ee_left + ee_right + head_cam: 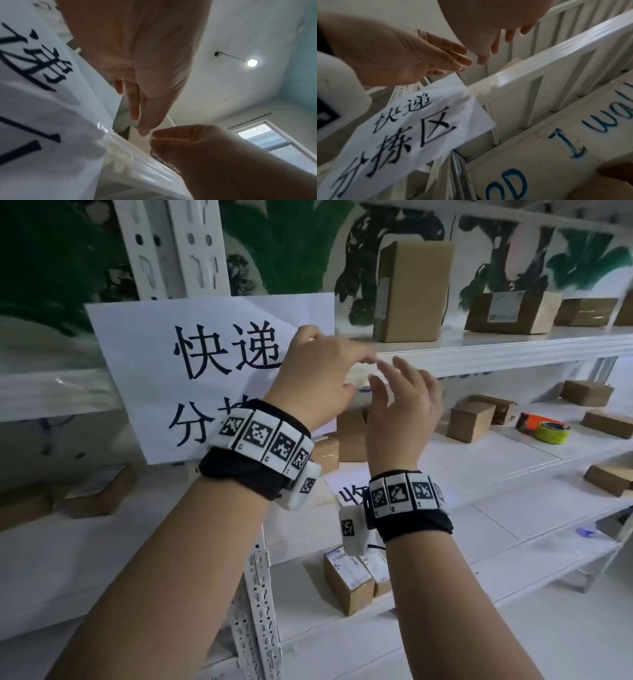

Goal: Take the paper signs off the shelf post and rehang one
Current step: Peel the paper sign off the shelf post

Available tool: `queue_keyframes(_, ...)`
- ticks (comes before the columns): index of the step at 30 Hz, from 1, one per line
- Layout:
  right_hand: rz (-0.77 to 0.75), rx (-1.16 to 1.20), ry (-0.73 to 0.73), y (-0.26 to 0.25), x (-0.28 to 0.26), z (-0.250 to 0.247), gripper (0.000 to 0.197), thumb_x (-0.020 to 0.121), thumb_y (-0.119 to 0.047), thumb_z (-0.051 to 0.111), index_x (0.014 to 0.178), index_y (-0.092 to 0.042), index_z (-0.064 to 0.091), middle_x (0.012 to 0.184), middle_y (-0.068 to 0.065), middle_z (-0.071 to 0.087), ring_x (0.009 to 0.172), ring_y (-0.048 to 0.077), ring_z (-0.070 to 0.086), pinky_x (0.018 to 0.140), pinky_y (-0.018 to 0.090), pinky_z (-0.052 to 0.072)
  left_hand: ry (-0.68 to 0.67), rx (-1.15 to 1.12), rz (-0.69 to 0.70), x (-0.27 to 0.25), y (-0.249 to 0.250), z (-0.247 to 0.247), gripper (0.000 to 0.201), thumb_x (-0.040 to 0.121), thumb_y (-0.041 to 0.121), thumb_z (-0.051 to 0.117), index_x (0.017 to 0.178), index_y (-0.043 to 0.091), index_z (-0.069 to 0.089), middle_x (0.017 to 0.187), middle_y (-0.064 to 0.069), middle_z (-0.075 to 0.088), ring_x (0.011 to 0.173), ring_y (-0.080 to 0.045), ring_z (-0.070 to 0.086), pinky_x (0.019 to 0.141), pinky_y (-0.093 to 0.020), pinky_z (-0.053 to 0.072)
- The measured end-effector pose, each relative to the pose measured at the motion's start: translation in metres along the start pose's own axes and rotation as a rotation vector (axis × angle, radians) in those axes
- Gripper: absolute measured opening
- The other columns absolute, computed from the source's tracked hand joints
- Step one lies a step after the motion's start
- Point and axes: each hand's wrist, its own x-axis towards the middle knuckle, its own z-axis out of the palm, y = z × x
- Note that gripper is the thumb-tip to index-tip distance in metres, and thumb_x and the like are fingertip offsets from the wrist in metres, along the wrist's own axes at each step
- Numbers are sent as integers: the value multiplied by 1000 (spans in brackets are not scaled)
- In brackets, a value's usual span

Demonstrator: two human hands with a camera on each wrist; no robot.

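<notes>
A white paper sign point(205, 364) with large black characters hangs across the perforated white shelf post point(178, 248) and the shelf rail point(513, 350). Glossy clear tape point(471, 92) covers its upper right corner on the rail. My left hand point(342, 368) is in front of the sign's right edge, its fingers point(135, 108) straight and pointing at the rail. Just to its right is my right hand point(404, 395), with loose, spread fingers that hold nothing I can see. A second sign point(349, 491) shows below, mostly hidden behind my wrists.
Cardboard boxes stand on the shelves: an upright one point(411, 292) on the top shelf, small ones point(469, 421) on the middle shelf and labelled ones point(349, 580) lower down. Tape rolls point(551, 431) lie at the right. Blue writing point(565, 143) marks a rail.
</notes>
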Motion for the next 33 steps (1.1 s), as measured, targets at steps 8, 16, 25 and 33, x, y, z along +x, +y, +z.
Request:
queue_keyframes(8,-54,163,-105,26,-16,44,33,100,-19,70,132,-21,75,140,9,64,119,28,62,94,46,55,-3,296,-41,23,1,25,18,94,24,58,103,34,69,109,16,64,114,-13,55,92,-45,24)
queue_keyframes(16,9,312,2,16,-14,52,23,94,-3,75,115,-11,82,112,7,69,101,23,65,83,28,54,29,412,-112,29,1,29,14,89,21,67,97,32,71,103,12,65,110,-18,56,89,-45,24)
queue_keyframes(25,148,368,-64,13,-11,48,24,95,-7,71,117,-15,78,104,-3,78,97,20,69,86,32,55,-113,598,-36,41,17,16,16,87,17,61,92,32,62,96,10,60,119,-22,51,113,-56,15)
queue_keyframes(33,150,411,-219,10,1,40,17,98,-2,65,103,-15,74,102,0,72,99,21,66,91,42,56,-214,673,-26,54,14,13,10,90,26,66,81,26,61,87,9,60,110,-22,57,117,-60,9)
